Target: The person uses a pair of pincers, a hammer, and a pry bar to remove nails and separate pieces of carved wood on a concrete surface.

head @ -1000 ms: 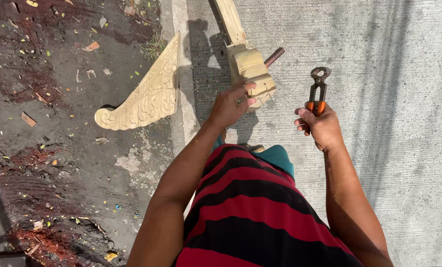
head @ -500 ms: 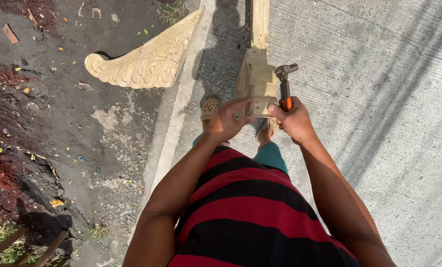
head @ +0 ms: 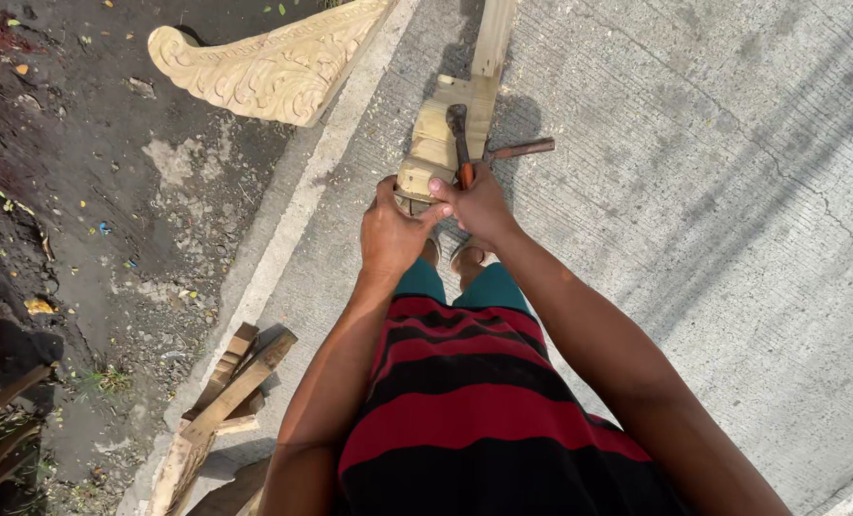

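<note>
Sunlit concrete pavement (head: 713,191) fills the right of my view, with a pale kerb strip and dark, littered ground (head: 83,191) to the left. I look straight down over a red-and-black striped shirt (head: 474,411) at both hands, which meet just ahead of my sandalled feet.

My left hand (head: 391,232) is curled around the near, rounded end of a carved wooden piece (head: 443,134), fingers wrapped over its edge so the wood is steadied from the left. My right hand (head: 476,203) is closed around the orange-handled pincers (head: 461,143), thumb on top; the tool's dark head lies against the upper face of the wood, just beyond my knuckles. A second handle of the tool angles off to the right above the pavement.

The carved piece runs away from me, its long axis nearly straight up the frame, continuing into a narrower plank (head: 495,38) at the top. So the work lies directly in front of both hands, touching them, with the right hand nearer the tool head and the left nearer the wood's end. I cannot tell whether the pincer head is biting on anything.

A larger carved scroll panel (head: 274,62) lies well apart on the dark ground, and some scrap wooden slats (head: 226,392) sit near my left elbow.
</note>
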